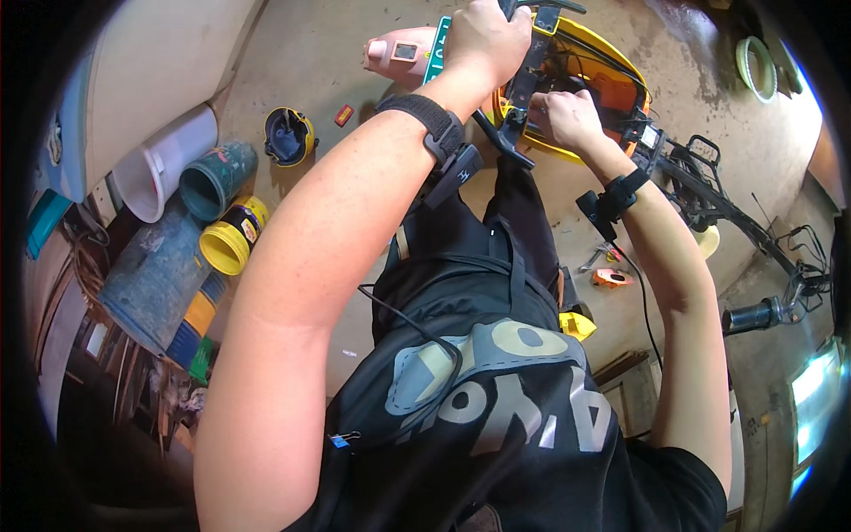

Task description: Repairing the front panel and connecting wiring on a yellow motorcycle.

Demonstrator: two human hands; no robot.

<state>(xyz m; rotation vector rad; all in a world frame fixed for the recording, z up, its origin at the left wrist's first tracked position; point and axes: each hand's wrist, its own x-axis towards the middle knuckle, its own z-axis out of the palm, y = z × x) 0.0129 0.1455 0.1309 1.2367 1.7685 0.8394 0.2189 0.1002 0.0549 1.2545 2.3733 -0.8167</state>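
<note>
In front of me is a yellow body shell (612, 44), apparently part of a small vehicle, with an open hollow and dark parts and cables inside. A black bracket (530, 66) runs along its left side. My left hand (489, 44) is closed by the top of this bracket, and a dark piece shows at its fingers; what it grips is partly hidden. Inside the hollow's near edge, my right hand (572, 117) has curled fingers close to the bracket. Anything pinched there is too small to make out. Left of the shell lies a pink cover (390, 55) with a green plate (436, 51).
At left stand a white bin (155, 168), a green bucket (217, 182), a yellow bucket (232, 235) and a blue drum (155, 284). A yellow-and-black helmet-like shell (290, 137) and small red box (344, 115) lie on the floor. A black metal frame (727, 208) extends right. An orange tool (612, 277) lies nearby.
</note>
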